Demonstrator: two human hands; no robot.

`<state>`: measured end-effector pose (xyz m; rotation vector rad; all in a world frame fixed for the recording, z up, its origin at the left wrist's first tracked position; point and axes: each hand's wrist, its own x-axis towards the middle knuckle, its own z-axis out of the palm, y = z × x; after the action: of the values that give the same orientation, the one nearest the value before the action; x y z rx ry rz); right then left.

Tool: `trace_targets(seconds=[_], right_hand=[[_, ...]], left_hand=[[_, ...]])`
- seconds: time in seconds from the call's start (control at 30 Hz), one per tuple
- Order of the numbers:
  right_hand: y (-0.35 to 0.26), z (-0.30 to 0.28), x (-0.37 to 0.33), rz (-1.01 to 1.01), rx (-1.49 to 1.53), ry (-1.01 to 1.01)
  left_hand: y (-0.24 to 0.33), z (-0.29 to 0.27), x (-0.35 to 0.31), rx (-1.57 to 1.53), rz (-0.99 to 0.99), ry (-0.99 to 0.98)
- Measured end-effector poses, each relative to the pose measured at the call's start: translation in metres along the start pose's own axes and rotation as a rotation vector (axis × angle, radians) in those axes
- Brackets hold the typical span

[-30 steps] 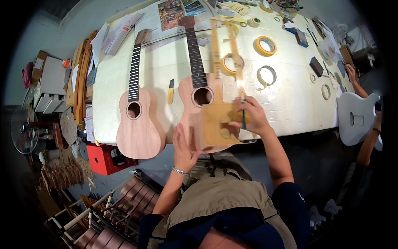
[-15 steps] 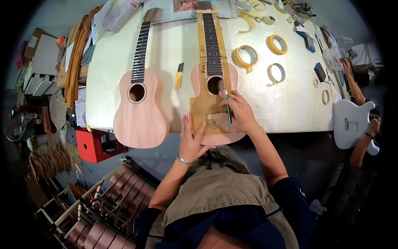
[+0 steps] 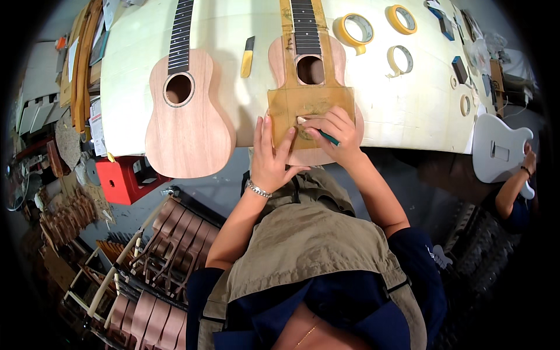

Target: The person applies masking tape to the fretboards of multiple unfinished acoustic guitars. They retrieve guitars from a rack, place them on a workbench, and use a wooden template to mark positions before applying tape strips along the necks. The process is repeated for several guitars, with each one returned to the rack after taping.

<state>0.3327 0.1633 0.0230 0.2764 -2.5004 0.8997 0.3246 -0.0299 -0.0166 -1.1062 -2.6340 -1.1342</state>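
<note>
A pale wooden ukulele [image 3: 279, 63] lies face up at the table's near edge, its neck pointing away from me. Over its body and along both sides of its fretboard rests an amber see-through template [image 3: 281, 104]. My left hand [image 3: 270, 156] presses on the template's lower left part, fingers spread. In my right hand [image 3: 343, 135] is a slim green pencil [image 3: 330, 138], pinched and slanted low, its whitish end near the middle of the template. Whether that end touches the surface I cannot tell. A second pale ukulele [image 3: 189, 137] lies to the left, with nothing on it.
Between the ukuleles lies a yellow cutter knife [image 3: 247, 61]. Rolls of tape [image 3: 354, 30] are scattered on the table [image 3: 408, 116] at right. A red stool [image 3: 119, 181] stands below left, near racked curved wooden parts [image 3: 175, 233]. At far right a person holds a white guitar body [image 3: 496, 149].
My right hand has turned the pencil from upright by the soundhole to a low slant over the template's middle. My left hand stays on the template. The whole view has shifted.
</note>
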Motion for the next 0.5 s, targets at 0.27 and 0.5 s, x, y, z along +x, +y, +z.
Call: trace_targets(seconds=[0.27, 0.5], right_hand=[[0.008, -0.021, 0.003, 0.742, 0.283, -0.198], [0.028, -0.022, -0.005, 0.49, -0.015, 0.249]], left_hand=[[0.0, 0.002, 0.001, -0.008, 0.023, -0.002], [-0.001, -0.002, -0.004, 0.007, -0.006, -0.001]])
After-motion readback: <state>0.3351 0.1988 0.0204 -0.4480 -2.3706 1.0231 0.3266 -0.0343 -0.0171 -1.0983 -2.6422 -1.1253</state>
